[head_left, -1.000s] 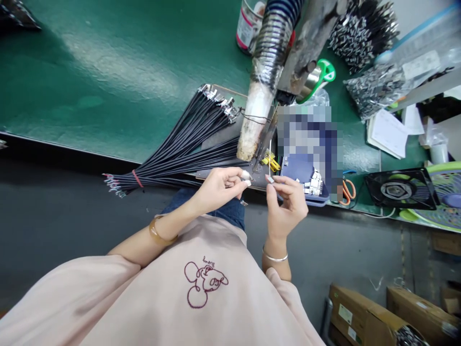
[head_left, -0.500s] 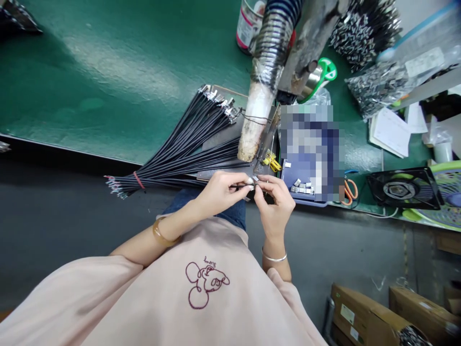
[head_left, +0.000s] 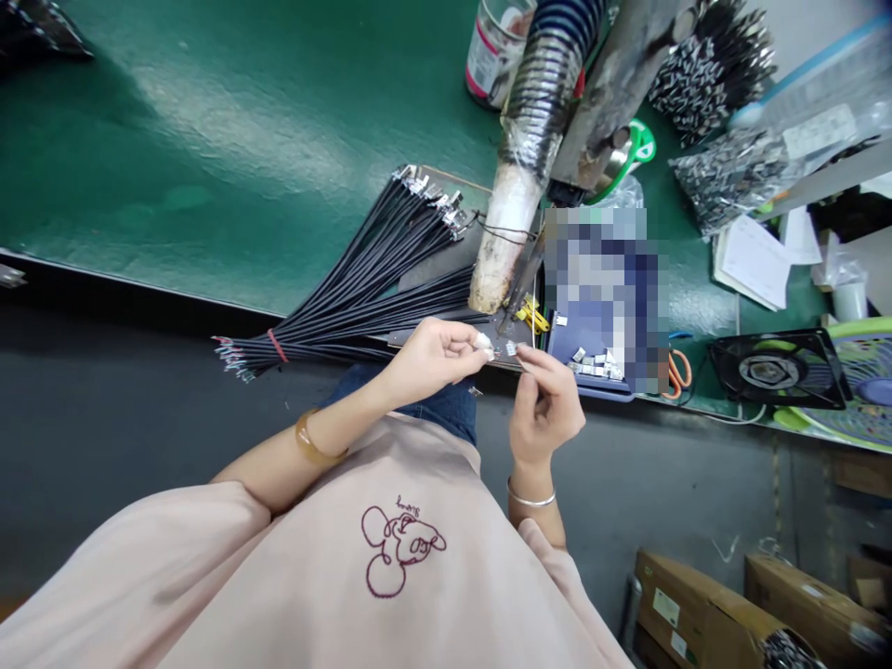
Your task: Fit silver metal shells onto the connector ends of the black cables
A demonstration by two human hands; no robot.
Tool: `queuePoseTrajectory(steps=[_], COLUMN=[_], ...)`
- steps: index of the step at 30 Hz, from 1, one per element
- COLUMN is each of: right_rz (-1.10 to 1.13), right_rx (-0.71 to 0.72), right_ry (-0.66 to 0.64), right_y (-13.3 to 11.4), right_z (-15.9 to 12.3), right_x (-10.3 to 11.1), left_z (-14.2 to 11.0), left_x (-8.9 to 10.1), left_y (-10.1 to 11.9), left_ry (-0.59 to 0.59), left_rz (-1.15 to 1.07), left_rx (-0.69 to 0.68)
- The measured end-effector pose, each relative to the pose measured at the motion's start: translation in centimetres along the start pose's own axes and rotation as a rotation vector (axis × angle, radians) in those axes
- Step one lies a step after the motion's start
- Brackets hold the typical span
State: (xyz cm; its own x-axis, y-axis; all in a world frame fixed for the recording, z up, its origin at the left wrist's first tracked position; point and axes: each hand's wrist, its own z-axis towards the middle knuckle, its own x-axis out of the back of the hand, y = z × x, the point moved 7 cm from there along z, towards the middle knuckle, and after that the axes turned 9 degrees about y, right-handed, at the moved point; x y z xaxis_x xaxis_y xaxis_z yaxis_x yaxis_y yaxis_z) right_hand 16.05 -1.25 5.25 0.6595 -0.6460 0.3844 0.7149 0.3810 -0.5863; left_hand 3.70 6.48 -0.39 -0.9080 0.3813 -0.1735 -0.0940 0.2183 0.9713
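My left hand [head_left: 444,360] is closed in a pinch on the end of a black cable, whose bared tip pokes out past the fingertips. Most of that cable is hidden by the hand. Just to the right, my right hand [head_left: 548,400] pinches a small silvery metal connector piece [head_left: 511,349] between thumb and forefinger, a short gap from the cable tip. Behind my left hand lies a bundle of black cables [head_left: 362,297], tied with a red band [head_left: 277,346]; many of its far ends carry metal connectors [head_left: 436,200].
A ribbed hose [head_left: 550,74] with a whitish nozzle hangs above the work spot. Right of it stand a blue tray [head_left: 592,321] with small metal connectors, a yellow tool [head_left: 533,316], orange-handled scissors [head_left: 677,373] and a black fan [head_left: 780,367]. A jar [head_left: 491,60] stands behind.
My right hand has drawn away to the right from my left hand, and the metal connector piece now shows at its fingertips. My left hand keeps its pinch, nearly in place.
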Motion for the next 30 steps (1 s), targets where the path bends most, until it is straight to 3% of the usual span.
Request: queuePoseTrajectory(steps=[3,9,20,30], right_rz=[-0.02,0.082,-0.048,-0.06], right_rx=[0.076,-0.167,0.16,0.028], right_ry=[-0.051,-0.009,-0.059,-0.083], right_y=[-0.5,2.0,0.6,1.6], right_z=[-0.2,-0.2,-0.3,0.0], right_x=[-0.4,-0.5,-1.0,-1.6], left_z=[0.3,0.4,1.0,1.0], left_x=[0.0,0.1,0.6,0.6], left_y=[0.1,0.1,0.3,0.1], left_ry=[0.03,0.08,0.183,0.284], left_rz=[-0.031,-0.021,-0.001,0.051], left_rx=[-0.012,0.011,-0.004,-0.069])
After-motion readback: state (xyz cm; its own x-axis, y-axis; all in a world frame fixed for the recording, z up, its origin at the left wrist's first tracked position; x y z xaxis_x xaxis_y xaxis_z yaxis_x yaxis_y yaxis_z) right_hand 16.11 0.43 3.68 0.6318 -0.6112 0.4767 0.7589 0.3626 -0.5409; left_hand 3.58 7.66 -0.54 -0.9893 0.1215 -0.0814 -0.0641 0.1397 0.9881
